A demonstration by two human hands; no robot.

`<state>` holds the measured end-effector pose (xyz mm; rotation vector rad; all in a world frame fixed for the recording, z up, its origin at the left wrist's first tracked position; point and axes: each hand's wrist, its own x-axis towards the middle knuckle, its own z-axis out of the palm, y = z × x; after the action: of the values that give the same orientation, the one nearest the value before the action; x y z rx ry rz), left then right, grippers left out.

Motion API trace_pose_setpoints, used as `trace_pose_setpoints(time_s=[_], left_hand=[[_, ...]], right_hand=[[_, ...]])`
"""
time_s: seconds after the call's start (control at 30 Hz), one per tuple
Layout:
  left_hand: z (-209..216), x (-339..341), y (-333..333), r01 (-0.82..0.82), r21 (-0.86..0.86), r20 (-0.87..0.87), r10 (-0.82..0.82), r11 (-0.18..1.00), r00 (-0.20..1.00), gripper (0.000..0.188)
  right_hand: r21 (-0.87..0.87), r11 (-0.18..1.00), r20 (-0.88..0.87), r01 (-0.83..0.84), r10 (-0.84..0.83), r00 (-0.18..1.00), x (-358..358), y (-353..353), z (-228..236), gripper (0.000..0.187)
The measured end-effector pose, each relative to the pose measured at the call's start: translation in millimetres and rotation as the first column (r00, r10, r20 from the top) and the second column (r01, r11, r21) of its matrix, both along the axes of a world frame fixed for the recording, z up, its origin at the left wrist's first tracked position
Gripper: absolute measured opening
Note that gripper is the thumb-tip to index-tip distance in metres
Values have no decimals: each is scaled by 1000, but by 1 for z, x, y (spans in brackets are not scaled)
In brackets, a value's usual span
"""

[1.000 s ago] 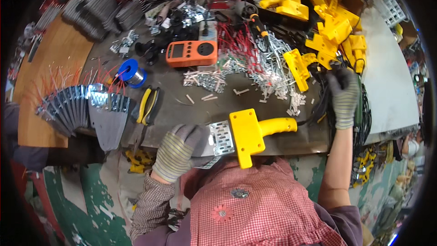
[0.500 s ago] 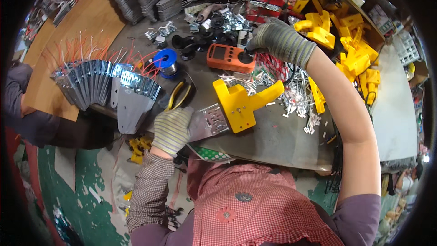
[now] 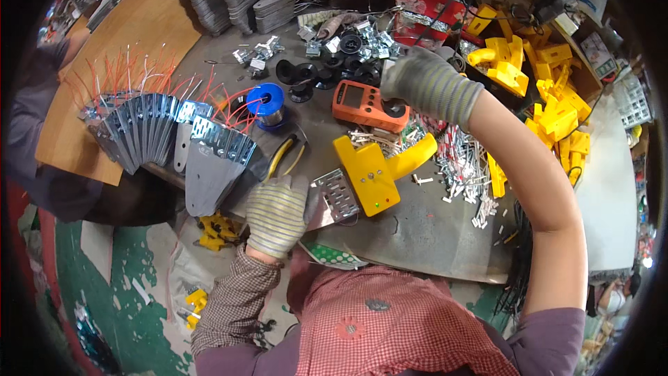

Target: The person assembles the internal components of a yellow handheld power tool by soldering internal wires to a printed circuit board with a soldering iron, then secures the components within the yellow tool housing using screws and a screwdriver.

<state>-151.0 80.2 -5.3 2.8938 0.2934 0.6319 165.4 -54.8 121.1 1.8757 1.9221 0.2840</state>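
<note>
My gloved left hand (image 3: 277, 214) is closed around the grey end of a flat metal plate (image 3: 334, 197) near the table's front edge. The plate's slotted end runs into a yellow plastic housing with a handle (image 3: 372, 175); a small green light and a red one show on the housing. My gloved right hand (image 3: 426, 82) is at the right end of an orange meter with a dial (image 3: 369, 106), fingers curled down. What its fingertips hold is hidden. Yellow-handled pliers (image 3: 280, 156) lie just beyond my left hand.
Left stand fanned metal plates with orange wires (image 3: 149, 129) and a blue solder spool (image 3: 266, 103). Small white-tipped parts (image 3: 467, 167) are scattered right of the housing. Yellow housings (image 3: 557, 108) pile up at the right. Black cups (image 3: 300, 73) sit behind the meter. Another person's arm is at far left.
The view has shifted a little. The green and red lights now show on the yellow housing. The meter looks slightly more tilted beside my right hand; my left hand still grips the plate.
</note>
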Motion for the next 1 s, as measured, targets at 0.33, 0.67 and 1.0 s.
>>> trace_pose_setpoints(time_s=[0.33, 0.67, 1.0], left_hand=[[11, -22, -24, -124, -155, 159, 149, 980, 976, 28], [22, -53, -34, -9, -260, 339, 100, 966, 935, 32], [49, 11, -21, 510, -848, 522, 395, 144, 756, 26]], right_hand=[[254, 912, -523, 322, -151, 839, -25, 124, 0, 36], [223, 842, -488, 491, -340, 804, 12, 211, -62, 47], [108, 764, -985, 636, -4, 173, -134, 10, 10, 29]])
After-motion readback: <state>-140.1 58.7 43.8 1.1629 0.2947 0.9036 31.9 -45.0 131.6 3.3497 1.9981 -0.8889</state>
